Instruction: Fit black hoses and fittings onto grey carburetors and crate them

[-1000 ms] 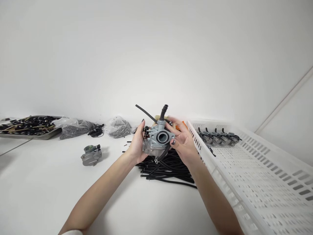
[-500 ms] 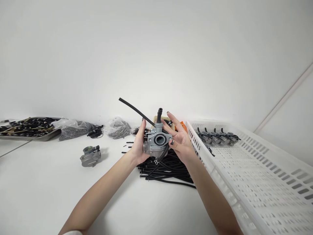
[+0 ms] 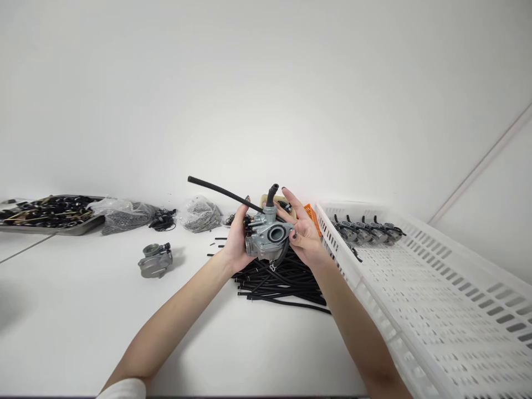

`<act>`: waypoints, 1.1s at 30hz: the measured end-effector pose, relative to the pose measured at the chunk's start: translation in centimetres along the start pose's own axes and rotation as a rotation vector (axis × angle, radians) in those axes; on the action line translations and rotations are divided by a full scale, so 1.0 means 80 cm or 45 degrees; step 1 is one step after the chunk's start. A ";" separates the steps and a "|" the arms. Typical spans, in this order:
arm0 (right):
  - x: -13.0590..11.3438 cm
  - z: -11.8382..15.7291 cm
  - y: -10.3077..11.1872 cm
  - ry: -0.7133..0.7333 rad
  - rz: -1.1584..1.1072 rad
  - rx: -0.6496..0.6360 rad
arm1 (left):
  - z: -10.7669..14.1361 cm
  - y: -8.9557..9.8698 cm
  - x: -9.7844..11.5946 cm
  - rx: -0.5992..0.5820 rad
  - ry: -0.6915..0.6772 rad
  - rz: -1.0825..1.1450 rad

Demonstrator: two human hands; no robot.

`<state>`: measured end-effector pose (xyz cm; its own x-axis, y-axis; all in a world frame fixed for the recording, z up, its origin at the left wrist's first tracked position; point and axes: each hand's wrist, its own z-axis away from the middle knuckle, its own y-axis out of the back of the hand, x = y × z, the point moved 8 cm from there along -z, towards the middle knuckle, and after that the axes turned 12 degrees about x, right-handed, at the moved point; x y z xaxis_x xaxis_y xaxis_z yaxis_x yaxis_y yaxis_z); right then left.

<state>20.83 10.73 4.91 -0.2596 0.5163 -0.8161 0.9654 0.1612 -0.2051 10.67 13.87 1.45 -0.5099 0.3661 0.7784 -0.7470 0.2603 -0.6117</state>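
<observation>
Black hose [image 3: 220, 190]: compared with half a second ago, its free end has swung farther left and somewhat lower, while the silver carburetor [image 3: 266, 238] has turned a little.
Metal tray [image 3: 92, 225]: at the far left on the white counter [image 3: 83, 310], heaped with small black parts.
Plastic bags: one [image 3: 127, 216] beside the tray and one [image 3: 200, 214] farther right, both holding many small grey pieces; a black tangle [image 3: 163, 220] lies between them.
Second carburetor [image 3: 155, 263]: rests on the counter, well apart from the hands.
Left hand [image 3: 236, 246]: grips the silver carburetor from its side, thumb pointing upward, palm turned inward, forearm slanting from lower left.
Silver carburetor: held above the counter between both hands, its round bore facing the person; any writing on its metal is too small to read.
Hose pile [image 3: 282, 291]: spread on the counter below the hands.
Right hand [image 3: 307, 244]: clasps the opposite side, thumb on the flange, index finger stretched upward.
White crate [image 3: 424, 299]: at right, with a row of carburetors [image 3: 366, 233] near its far end.
</observation>
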 end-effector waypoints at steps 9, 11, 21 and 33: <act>0.012 -0.012 0.017 -0.031 0.112 0.304 | 0.000 0.009 0.023 0.192 -0.283 0.071; 0.011 -0.014 0.025 -0.014 0.160 0.389 | -0.001 0.009 0.026 0.203 -0.315 0.064; -0.040 0.004 0.010 0.339 0.798 0.343 | -0.002 0.025 0.051 0.325 -0.605 0.040; -0.045 0.016 -0.007 0.459 1.138 0.239 | -0.005 0.030 0.046 0.373 -0.723 -0.024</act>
<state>21.23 7.68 7.29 0.6066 0.6139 -0.5052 0.7904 -0.5339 0.3003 7.17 16.25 2.81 -0.5819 -0.1876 0.7913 -0.8028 -0.0227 -0.5958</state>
